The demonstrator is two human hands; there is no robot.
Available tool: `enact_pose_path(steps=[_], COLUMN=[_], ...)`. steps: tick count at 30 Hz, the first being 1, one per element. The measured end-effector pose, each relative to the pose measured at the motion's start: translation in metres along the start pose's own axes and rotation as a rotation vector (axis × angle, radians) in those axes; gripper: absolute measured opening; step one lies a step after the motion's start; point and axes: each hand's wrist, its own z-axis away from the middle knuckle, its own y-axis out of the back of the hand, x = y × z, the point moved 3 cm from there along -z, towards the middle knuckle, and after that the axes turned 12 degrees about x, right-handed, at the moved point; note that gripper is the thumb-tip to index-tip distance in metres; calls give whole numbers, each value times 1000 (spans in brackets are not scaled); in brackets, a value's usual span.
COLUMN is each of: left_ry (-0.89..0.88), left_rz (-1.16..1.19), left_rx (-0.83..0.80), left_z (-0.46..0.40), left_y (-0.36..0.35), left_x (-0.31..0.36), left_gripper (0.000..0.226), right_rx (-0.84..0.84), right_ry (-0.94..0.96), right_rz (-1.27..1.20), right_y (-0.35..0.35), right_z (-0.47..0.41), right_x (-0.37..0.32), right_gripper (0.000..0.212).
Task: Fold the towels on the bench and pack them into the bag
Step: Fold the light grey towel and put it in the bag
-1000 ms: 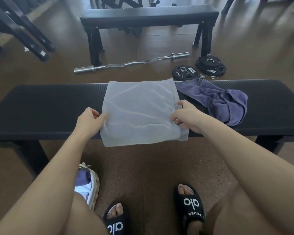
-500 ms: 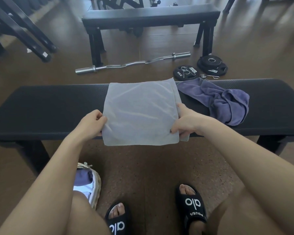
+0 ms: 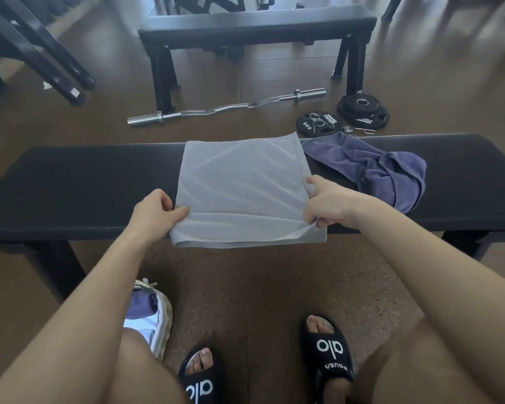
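Evidently both hands, left hand and right hand, pinch the pale grey folded towel's near corners on the black padded bench, ready to fold it again

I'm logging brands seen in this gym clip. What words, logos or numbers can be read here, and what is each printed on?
"alo": white letters on the strap of the black slide sandal further right.
"alo": also on the other black slide sandal, seen upside down.
Small white word under the first "alo": upside down, too unclear to read.
"5KG": on the nearer black weight plate.
White brand lettering on both plates, including the farther black weight plate: too small to read.
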Motion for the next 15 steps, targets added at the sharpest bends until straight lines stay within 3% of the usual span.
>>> enact_pose_path(steps=[4,7,9,15], left_ry=[-12,-38,-80,-140], left_rz=[-20,-24,-19,-41], left_rx=[-17,34,81,60], left_z=[0,-7,-17,-61], left_y=[2,0,-4,-23], left_x=[6,13,19,32], left_gripper=[37,40,46,62], right_rx=[81,49,86,467], right_ry=[103,98,112,193], right_rz=[323,432,391,146], right_y=[-3,0,5,6], right_z=[-6,-17,-29,-66], right_x=[-1,-2,-8,-31], right_gripper=[100,105,97,56])
